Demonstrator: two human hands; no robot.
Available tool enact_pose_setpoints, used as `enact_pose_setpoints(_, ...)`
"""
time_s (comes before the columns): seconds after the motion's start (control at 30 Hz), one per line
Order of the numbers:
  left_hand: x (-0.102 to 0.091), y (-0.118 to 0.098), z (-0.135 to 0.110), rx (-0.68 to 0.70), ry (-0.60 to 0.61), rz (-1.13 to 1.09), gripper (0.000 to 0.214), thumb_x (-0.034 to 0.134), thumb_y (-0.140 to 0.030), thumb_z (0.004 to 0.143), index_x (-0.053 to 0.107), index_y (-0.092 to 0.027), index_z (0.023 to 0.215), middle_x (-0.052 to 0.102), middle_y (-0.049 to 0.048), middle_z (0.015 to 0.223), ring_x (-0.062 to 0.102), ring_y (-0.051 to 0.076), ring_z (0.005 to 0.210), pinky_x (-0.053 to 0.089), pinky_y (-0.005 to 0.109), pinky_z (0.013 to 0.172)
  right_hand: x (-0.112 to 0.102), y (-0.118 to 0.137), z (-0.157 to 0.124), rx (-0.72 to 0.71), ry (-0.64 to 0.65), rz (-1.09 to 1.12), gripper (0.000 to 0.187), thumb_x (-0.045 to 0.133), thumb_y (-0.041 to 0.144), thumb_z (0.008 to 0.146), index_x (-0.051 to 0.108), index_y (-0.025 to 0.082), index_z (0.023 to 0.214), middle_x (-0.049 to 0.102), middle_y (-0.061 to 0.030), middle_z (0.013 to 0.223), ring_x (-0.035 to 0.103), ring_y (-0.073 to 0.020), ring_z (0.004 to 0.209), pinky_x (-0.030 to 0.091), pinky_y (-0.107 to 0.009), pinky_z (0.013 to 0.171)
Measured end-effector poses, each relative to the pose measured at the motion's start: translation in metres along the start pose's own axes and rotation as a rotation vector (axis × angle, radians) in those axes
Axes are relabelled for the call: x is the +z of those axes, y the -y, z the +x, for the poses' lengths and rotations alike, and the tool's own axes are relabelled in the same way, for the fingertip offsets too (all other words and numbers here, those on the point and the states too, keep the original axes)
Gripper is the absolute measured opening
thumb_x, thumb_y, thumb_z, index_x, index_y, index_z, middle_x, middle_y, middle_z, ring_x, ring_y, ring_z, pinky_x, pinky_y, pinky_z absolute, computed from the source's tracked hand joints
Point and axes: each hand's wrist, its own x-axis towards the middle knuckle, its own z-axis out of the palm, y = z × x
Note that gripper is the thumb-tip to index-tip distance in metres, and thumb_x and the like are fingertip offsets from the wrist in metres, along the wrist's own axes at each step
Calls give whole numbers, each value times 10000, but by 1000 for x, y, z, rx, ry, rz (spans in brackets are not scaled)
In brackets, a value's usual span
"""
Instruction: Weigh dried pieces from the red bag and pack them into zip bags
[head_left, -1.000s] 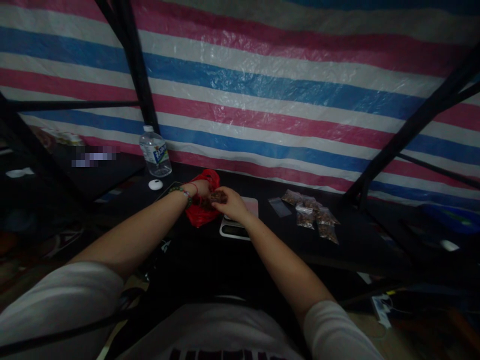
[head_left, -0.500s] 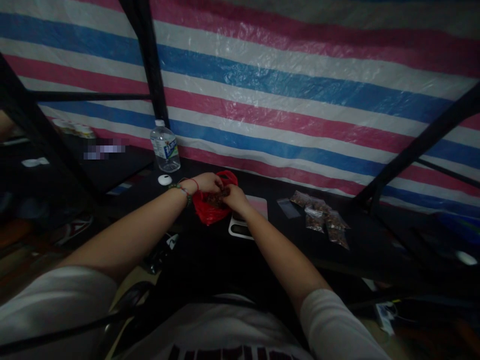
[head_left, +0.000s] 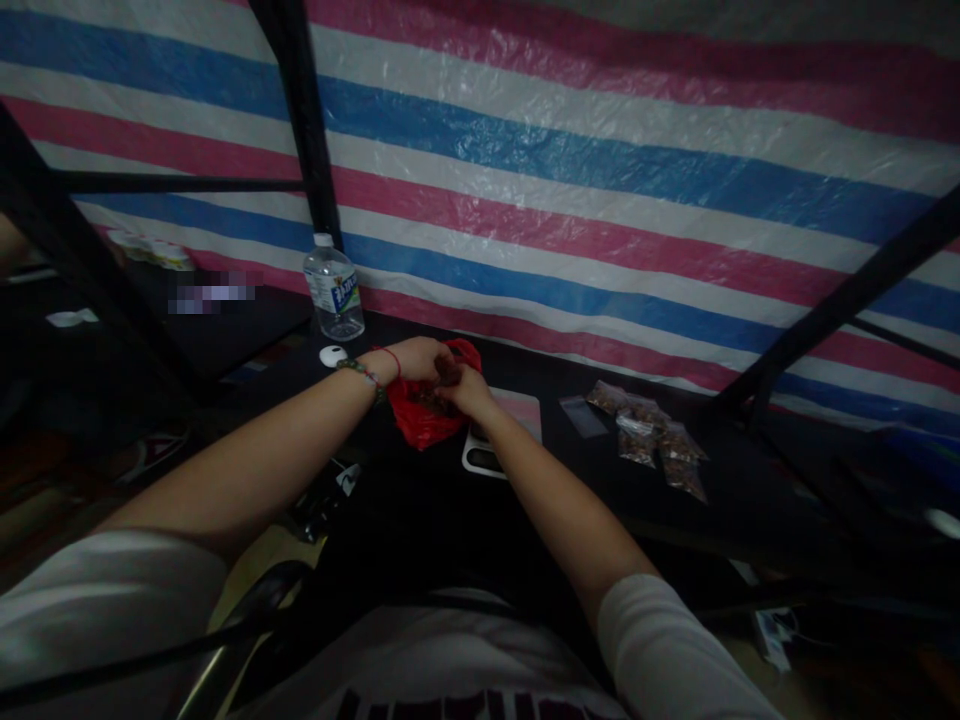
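Note:
A red plastic bag (head_left: pixel 424 420) with dark brown bits inside lies on the black table (head_left: pixel 570 470). My left hand (head_left: pixel 416 360) is closed on the bag's upper rim, a beaded bracelet on its wrist. My right hand (head_left: pixel 463 388) is pinched over the bag's mouth with dark brown bits at its fingertips. Just right of the bag sits a small white scale (head_left: pixel 517 415), partly hidden by my right wrist.
Several small clear bags (head_left: pixel 652 440) filled with brown bits lie to the right, with an empty clear bag (head_left: pixel 583 415) beside them. A water bottle (head_left: pixel 334 290) and a small white round thing (head_left: pixel 333 356) stand at the back left. Black frame bars cross a striped tarp wall.
My right hand has moved from above the scale's edge to the red bag's mouth, close to my left hand. The view has shifted a little, so everything sits further right.

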Motion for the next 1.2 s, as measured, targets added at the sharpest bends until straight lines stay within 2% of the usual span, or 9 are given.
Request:
enact_pose_setpoints(0.17,1,-1,-5,38,-119,-2,427,534,-203,724,643,-217,1136,698,14,1080,642,147,920,468,184,797,2,-3,1,0,-32,46,303,748,190,589,643,186,873,696,-9,858,654,-192,811,510,-326,778)
enact_pose_setpoints(0.37,-1,2,-8,27,-240,-26,383,468,-174,756,679,-200,1075,711,18,1041,648,142,919,459,187,811,-3,-2,-2,-38,-53,28,388,729,188,614,621,191,986,688,-30,972,642,-195,914,489,-324,839)
enact_pose_setpoints(0.5,4,9,-7,32,-209,25,343,494,-245,769,703,-215,1039,719,12,1021,650,152,904,455,194,808,-11,4,-8,-89,-50,-65,409,722,232,634,618,205,1029,673,-41,1025,628,-215,967,478,-330,858)
enact_pose_setpoints(0.6,9,11,-6,60,-173,32,320,516,-269,763,719,-238,1009,725,-6,996,655,146,885,447,188,818,-16,8,-12,-74,-22,-101,425,722,232,638,618,203,1049,675,-47,1016,630,-226,960,484,-327,834)
enact_pose_setpoints(0.77,12,6,-6,74,-234,-47,331,513,-298,789,704,-216,1045,719,6,1017,650,158,910,453,196,813,-18,11,-16,-56,-12,-76,387,735,241,638,631,202,1009,689,-33,955,640,-215,911,494,-322,807)
enact_pose_setpoints(0.93,10,9,-9,-50,-385,-58,353,450,-309,838,685,-177,1065,703,45,1064,639,176,935,456,225,845,-33,7,-26,-60,-72,-5,350,725,213,648,634,202,986,686,-21,980,637,-174,916,485,-303,844)
enact_pose_setpoints(1.0,11,11,-9,-101,-354,-23,344,448,-273,830,691,-174,1053,704,51,1059,638,178,936,452,228,852,-46,1,-34,-73,-113,-2,346,717,220,660,630,200,994,686,-22,986,637,-168,925,482,-300,846)
enact_pose_setpoints(1.2,29,2,3,-77,-7,77,294,534,-237,763,717,-204,991,720,47,977,645,166,851,459,216,777,-88,-34,-68,-63,-278,-108,304,693,294,687,644,204,973,693,-44,977,636,-190,926,464,-338,863)
